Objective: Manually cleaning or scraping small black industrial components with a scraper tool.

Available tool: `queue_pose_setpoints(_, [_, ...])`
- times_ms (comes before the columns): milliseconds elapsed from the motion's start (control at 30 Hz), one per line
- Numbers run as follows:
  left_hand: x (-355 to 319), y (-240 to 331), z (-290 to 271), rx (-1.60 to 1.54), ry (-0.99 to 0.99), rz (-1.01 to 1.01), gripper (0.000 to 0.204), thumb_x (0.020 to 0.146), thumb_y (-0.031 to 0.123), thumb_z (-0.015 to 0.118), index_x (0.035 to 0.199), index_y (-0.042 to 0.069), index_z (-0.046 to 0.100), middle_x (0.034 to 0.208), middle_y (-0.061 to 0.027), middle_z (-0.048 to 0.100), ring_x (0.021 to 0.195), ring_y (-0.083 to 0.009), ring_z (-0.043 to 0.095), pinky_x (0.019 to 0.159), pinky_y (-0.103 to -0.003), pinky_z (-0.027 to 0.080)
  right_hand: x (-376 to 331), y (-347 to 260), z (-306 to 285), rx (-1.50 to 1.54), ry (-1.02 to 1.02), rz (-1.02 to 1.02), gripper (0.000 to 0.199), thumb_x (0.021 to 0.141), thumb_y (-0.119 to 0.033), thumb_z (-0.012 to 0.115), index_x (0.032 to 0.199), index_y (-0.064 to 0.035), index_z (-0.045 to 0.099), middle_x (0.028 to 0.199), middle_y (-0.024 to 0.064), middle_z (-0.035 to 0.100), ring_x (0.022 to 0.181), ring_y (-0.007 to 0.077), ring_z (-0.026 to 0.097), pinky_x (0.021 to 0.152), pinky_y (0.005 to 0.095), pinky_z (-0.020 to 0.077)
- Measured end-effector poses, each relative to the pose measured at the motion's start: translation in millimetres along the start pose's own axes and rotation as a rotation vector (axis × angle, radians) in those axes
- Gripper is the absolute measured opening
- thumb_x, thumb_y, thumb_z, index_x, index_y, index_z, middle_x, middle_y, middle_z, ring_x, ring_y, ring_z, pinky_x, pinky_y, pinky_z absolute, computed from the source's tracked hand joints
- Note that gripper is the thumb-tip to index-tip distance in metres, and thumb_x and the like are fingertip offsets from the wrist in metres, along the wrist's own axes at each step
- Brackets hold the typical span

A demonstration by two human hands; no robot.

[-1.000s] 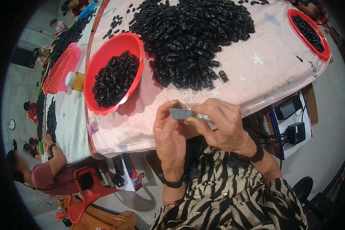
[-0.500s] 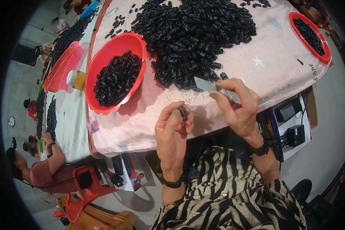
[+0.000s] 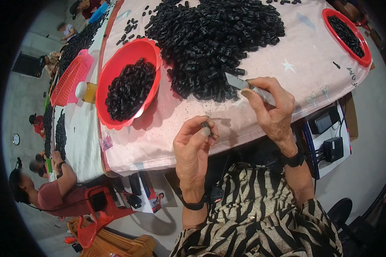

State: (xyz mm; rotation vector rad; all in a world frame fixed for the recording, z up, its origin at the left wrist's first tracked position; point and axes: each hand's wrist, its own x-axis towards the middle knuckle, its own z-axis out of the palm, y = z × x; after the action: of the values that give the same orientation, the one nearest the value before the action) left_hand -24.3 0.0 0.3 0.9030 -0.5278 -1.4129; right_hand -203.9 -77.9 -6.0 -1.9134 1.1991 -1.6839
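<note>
Between the fingertips of my left hand [image 3: 194, 143] is a small black plastic piece [image 3: 206, 125], mostly covered by thumb and fingers. My right hand [image 3: 272, 107] grips a knife by its light grey handle, and the flat blade [image 3: 235, 80] points left toward the heap. Just beyond both hands lies a large heap of black plastic pieces [image 3: 210, 43] on the pale pink cloth. To the left, a red scalloped bowl [image 3: 128, 53] holds many more of them. Dark crumbs are scattered on the cloth between the bowl and my hands.
A small jar [image 3: 86, 92] with a white lid and a pink basket [image 3: 68, 81] stand left of the bowl. At the far right is a red tray [image 3: 363, 60] of thin black pieces. Below the table edge sit black adapters [image 3: 333, 147]. A person [image 3: 58, 192] works at left.
My right hand has moved slightly up and right with the knife, away from the left hand. The left fingers have closed further over the black piece.
</note>
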Motion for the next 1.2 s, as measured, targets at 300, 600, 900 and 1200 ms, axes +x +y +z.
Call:
queue_pose_setpoints(300, [1, 5, -1, -0.074, -0.012, -0.033, 0.039, 0.090, 0.003, 0.056, 0.127, -0.005, 0.049, 0.105, -0.0148, 0.059, 0.085, -0.0173, 0.057, 0.072, -0.024, 0.047, -7, -15, -2, 0.044, -0.074, 0.057, 0.014, 0.082, -0.009, 0.070, 0.089, -0.0008, 0.062, 0.072, 0.0083, 0.065, 0.055, 0.0132, 0.062, 0.040, 0.0252, 0.0428])
queue_pose_setpoints(600, [0, 7, -10, -0.143, -0.095, -0.041, 0.034, 0.091, 0.010, 0.055, 0.122, -0.003, 0.052, 0.098, -0.0120, 0.060, 0.073, -0.0140, 0.055, 0.070, -0.023, 0.048, -25, -33, 11, 0.185, -0.302, -0.190, 0.023, 0.074, -0.007, 0.073, 0.091, -0.0015, 0.058, 0.073, 0.0103, 0.060, 0.057, 0.0228, 0.061, 0.048, 0.0328, 0.0467])
queue_pose_setpoints(900, [-1, 6, -10, -0.164, -0.071, -0.050, 0.030, 0.089, 0.009, 0.057, 0.117, -0.002, 0.056, 0.097, -0.0115, 0.060, 0.071, -0.0137, 0.055, 0.069, -0.023, 0.048, -26, -32, 13, 0.162, -0.318, -0.195, 0.023, 0.075, -0.007, 0.073, 0.091, -0.0011, 0.059, 0.072, 0.0098, 0.060, 0.056, 0.0219, 0.060, 0.046, 0.0327, 0.0454])
queue_pose_setpoints(1200, [-1, 8, -7, -0.173, -0.064, -0.041, 0.028, 0.090, 0.008, 0.056, 0.116, -0.003, 0.056, 0.094, -0.0107, 0.060, 0.072, -0.0138, 0.054, 0.070, -0.023, 0.046, -25, -33, 13, 0.125, -0.332, -0.214, 0.022, 0.074, -0.007, 0.073, 0.090, -0.0013, 0.060, 0.071, 0.0090, 0.060, 0.057, 0.0218, 0.060, 0.047, 0.0325, 0.0462])
